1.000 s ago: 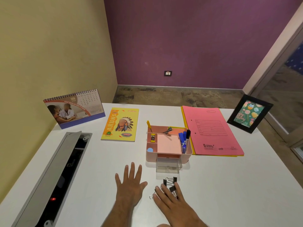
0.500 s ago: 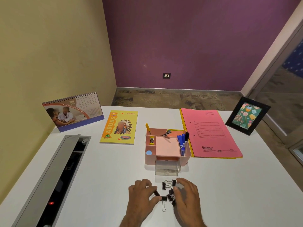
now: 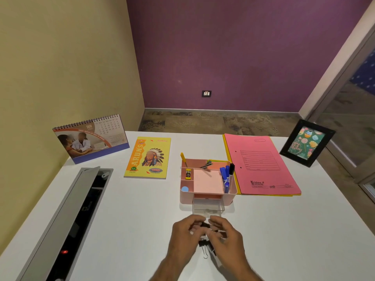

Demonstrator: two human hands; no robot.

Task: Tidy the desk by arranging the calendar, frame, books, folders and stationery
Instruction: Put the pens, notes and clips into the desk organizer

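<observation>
Several black binder clips (image 3: 205, 246) lie gathered on the white desk (image 3: 304, 230) between my hands. My left hand (image 3: 185, 237) and my right hand (image 3: 227, 237) curl round the clips from both sides, just in front of the pink organiser (image 3: 208, 182), whose clear drawer (image 3: 208, 207) is pulled out. Blue and black markers (image 3: 226, 175) stand in the organiser. A desk calendar (image 3: 91, 138) stands at the far left, a yellow book (image 3: 149, 157) lies beside it. Pink folders (image 3: 261, 165) lie on the right, next to a black picture frame (image 3: 307, 142).
An open grey cable tray (image 3: 67, 222) with a raised lid runs along the desk's left side, a red light inside. The desk's far edge drops to a patterned floor. A glass door stands at the right.
My hands went from lying flat on the desk to curling round the binder clips, and they have drawn the clips together and closer to the open drawer.
</observation>
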